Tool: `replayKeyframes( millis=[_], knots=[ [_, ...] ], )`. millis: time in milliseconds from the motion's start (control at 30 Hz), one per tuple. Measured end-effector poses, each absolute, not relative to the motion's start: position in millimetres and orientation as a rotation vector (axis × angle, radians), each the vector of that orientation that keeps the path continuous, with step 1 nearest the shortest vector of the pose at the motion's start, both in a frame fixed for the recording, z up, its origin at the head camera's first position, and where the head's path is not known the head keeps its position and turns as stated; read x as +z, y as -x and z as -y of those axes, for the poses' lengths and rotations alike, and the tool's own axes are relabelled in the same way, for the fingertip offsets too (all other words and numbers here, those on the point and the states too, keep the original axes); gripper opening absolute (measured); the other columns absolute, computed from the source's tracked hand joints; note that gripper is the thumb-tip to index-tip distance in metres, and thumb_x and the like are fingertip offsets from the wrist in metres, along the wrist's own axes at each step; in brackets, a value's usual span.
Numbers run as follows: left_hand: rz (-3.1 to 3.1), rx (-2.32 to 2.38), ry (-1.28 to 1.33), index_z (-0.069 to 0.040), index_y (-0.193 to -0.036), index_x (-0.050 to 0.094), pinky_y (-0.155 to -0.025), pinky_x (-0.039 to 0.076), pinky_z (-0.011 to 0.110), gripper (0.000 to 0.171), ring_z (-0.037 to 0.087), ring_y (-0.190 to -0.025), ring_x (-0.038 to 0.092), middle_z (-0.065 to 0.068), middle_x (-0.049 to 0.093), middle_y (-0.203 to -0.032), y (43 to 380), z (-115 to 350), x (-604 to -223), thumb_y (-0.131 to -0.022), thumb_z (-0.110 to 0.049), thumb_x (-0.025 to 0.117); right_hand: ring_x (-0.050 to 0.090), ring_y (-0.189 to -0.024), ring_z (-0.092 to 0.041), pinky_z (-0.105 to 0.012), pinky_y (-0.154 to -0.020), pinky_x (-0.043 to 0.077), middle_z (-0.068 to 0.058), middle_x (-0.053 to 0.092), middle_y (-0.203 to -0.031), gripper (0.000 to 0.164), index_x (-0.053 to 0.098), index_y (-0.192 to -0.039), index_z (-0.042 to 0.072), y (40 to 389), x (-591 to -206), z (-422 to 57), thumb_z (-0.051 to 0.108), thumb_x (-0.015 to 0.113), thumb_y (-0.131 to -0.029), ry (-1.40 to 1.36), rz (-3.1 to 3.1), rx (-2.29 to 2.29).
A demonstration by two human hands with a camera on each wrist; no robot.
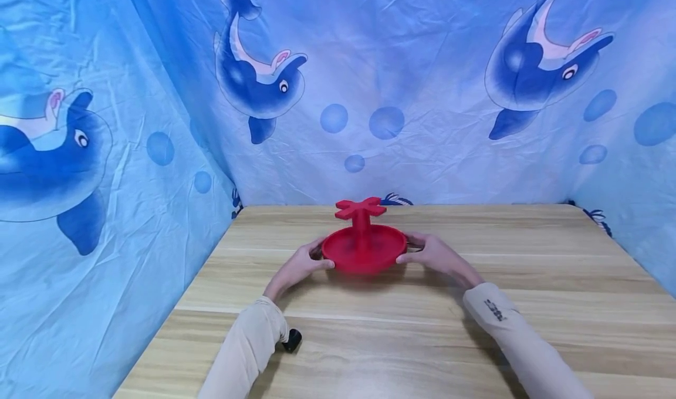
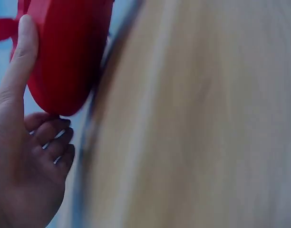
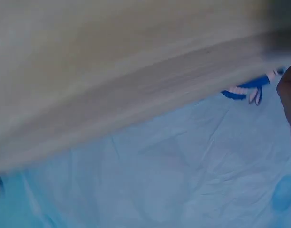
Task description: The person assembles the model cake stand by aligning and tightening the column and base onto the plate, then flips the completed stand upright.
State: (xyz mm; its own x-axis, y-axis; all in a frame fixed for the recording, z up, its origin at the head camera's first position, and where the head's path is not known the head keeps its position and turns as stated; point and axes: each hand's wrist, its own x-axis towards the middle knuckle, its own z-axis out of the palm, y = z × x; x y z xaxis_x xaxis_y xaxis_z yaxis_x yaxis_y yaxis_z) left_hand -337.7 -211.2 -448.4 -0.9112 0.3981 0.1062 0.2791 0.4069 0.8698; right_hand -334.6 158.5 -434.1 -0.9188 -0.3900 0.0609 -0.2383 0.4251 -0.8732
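A red round dish (image 1: 343,249) with a raised rim carries a central post (image 1: 361,222) topped by a flat cross-shaped piece (image 1: 361,207). My left hand (image 1: 301,265) grips the dish's left side, thumb at the front of the rim. On the opposite side my right hand (image 1: 435,254) holds it the same way. Close up in the left wrist view, the left thumb lies along the red dish (image 2: 67,57), with the other fingers curled by its underside. Only a bit of the right hand (image 3: 289,97) shows in the right wrist view; the dish is out of sight there.
The dish is over the far half of a wood-grain table (image 1: 364,328). A blue cloth backdrop (image 1: 438,170) with printed dolphins stands behind the table and along its sides. A small black object (image 1: 292,340) sticks out by the left sleeve cuff (image 1: 264,323).
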Motion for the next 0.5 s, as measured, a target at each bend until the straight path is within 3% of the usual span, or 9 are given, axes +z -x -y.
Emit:
replayKeyframes(
  millis=[167,267,333,400,500],
  knots=[
    [-2.458,1.623,-0.49,0.006,-0.156,0.038,-0.118,0.035,0.049,0.072,0.036,-0.142,0.045,0.023,0.047,-0.154,333.3,192.9,-425.0,-0.103,-0.035,0.064,0.056,-0.128,-0.035,-0.052,-0.107,0.046,-0.018,0.061,-0.141,0.076,0.053,-0.148,-0.003,328.2,-412.5,-171.9,0.046,0.076,-0.094,0.503,-2.58,-1.488],
    [-2.473,1.61,-0.365,0.005,-0.145,0.056,-0.113,0.041,0.046,0.067,0.03,-0.129,0.056,0.018,0.061,-0.14,330.7,182.8,-401.7,-0.102,-0.047,0.061,0.061,-0.121,-0.038,-0.054,-0.103,0.049,-0.021,0.065,-0.134,0.076,0.054,-0.146,-0.006,325.7,-395.7,-180.3,0.051,0.068,-0.098,0.483,-2.562,-1.461],
    [-2.452,1.591,-0.312,0.005,-0.133,0.065,-0.105,0.047,0.042,0.068,0.025,-0.108,0.061,0.015,0.069,-0.117,330.0,175.8,-384.7,-0.101,-0.055,0.058,0.064,-0.118,-0.041,-0.056,-0.103,0.05,-0.023,0.067,-0.129,0.075,0.054,-0.144,-0.009,325.1,-383.5,-186.3,0.051,0.064,-0.1,0.481,-2.493,-1.488],
    [-2.418,1.555,-0.264,0.006,-0.129,0.068,-0.103,0.05,0.042,0.072,0.026,-0.103,0.064,0.012,0.071,-0.106,328.3,170.0,-367.9,-0.1,-0.06,0.056,0.066,-0.117,-0.044,-0.058,-0.103,0.05,-0.025,0.068,-0.127,0.075,0.051,-0.145,-0.01,324.0,-372.4,-192.1,0.05,0.061,-0.101,0.463,-2.396,-1.52],
    [-2.362,1.474,-0.258,0.006,-0.134,0.063,-0.104,0.051,0.046,0.079,0.037,-0.108,0.068,0.014,0.073,-0.104,326.2,163.1,-348.9,-0.101,-0.065,0.049,0.067,-0.115,-0.045,-0.056,-0.102,0.051,-0.024,0.07,-0.123,0.073,0.05,-0.145,-0.011,321.3,-359.6,-199.6,0.049,0.056,-0.104,0.436,-2.286,-1.531]
  ],
)
